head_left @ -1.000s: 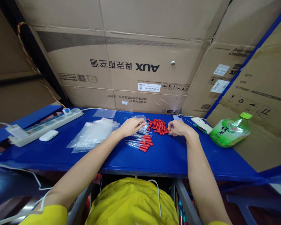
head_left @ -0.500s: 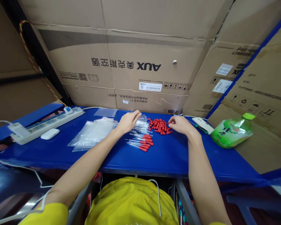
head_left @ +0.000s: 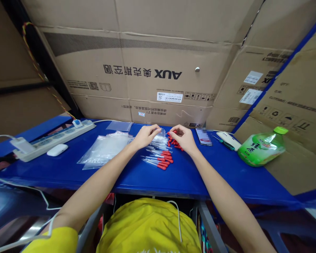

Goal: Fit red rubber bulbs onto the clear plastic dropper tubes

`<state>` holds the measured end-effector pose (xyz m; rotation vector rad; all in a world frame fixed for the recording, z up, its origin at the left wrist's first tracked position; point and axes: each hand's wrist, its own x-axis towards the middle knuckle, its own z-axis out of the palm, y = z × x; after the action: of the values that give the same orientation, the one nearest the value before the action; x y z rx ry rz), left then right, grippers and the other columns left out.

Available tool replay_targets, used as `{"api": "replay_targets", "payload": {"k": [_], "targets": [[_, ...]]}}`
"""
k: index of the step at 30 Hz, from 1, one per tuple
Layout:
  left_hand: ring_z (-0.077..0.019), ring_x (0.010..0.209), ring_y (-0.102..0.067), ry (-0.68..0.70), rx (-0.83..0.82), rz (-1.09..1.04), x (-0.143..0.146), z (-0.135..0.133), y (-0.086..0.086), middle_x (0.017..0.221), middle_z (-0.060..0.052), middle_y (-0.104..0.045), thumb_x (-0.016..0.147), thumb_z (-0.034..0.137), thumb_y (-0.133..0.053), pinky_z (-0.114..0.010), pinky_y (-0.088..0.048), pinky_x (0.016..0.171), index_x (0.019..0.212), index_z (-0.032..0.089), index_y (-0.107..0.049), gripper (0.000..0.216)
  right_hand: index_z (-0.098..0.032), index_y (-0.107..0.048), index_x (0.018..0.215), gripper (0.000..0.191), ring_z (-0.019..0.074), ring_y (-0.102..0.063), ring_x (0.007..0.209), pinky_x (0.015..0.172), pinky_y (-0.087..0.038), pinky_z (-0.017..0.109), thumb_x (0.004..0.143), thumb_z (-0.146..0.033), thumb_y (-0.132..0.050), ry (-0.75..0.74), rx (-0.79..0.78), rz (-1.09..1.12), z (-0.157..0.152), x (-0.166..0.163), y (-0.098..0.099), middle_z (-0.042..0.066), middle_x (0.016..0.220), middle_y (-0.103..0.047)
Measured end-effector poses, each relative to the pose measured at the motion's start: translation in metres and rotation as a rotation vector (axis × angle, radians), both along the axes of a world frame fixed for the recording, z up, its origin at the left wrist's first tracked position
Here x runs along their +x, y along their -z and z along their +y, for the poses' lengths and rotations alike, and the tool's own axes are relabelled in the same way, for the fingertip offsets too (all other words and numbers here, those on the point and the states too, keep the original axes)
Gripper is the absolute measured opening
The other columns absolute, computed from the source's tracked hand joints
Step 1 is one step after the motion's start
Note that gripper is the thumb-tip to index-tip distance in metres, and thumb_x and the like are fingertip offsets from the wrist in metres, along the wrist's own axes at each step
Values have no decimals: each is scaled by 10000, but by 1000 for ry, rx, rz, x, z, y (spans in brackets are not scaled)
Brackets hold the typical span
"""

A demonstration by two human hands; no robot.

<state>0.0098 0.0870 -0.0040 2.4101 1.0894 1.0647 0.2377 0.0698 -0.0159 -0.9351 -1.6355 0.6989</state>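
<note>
From the head view, the left hand (head_left: 145, 136) is up near the far edge of the blue surface (head_left: 137, 182), thumb and fingers drawn almost together right by the clear tubes (head_left: 160, 141); can't tell if there's one in that pinch. The right hand (head_left: 185, 138) is just beside it, over the heap of red bulbs (head_left: 176, 144), thumb and forefinger nearly meeting. There's a bit of red right at the fingertips, but I can't say whether it's gripped or just lying behind them. For fiddly fingertip work like this I'd go really light: the tubes look thin and probably roll easily, so pinch one close to its end and lift only that one. With the bulbs, I'd pick from the outside of the heap so the rest don't scatter into the tubes. Looks-wise, the tubes are see-through and skinny, in a loose bundle from mid-surface toward the far edge. The bulbs are bright red, small and longish, partly hidden by the hand. Closer to the near edge there's a small fanned row of red-ended droppers (head_left: 162, 164), clear shafts toward the left edge, red ends toward the right. Flat plastic bags (head_left: 105, 151) lie left of all that.
</note>
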Motion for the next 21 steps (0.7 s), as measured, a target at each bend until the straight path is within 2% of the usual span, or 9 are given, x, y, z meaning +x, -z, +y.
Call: {"api": "replay_targets", "payload": {"k": [4,12,21], "targets": [[-120,623,-502,95,-2,-10,-2,-2,-5,767,-13,-673,1032,436,-520,-252,-340,626,952,149,-753,378,-217,-740,962,337,205,-714,788,771,-593,340,745,-460,-824,-55,-53,178,-4,-16,6,34,854,-762],[-118,633,-521,142,10,-39,-3,-6,-14,781,-28,-678,999,447,-593,-245,-359,618,976,153,-788,354,-219,-739,908,294,205,-722,687,688,-603,345,808,-490,-791,-53,-11,206,-13,-25,5,34,809,-768],[-149,707,-553,179,32,-37,-1,-6,-9,818,-49,-686,1043,456,-511,-268,-370,661,1005,162,-791,408,-219,-729,887,292,234,-755,738,715,-627,369,780,-474,-824,-42,-6,267,-15,-27,5,36,795,-768]]}}
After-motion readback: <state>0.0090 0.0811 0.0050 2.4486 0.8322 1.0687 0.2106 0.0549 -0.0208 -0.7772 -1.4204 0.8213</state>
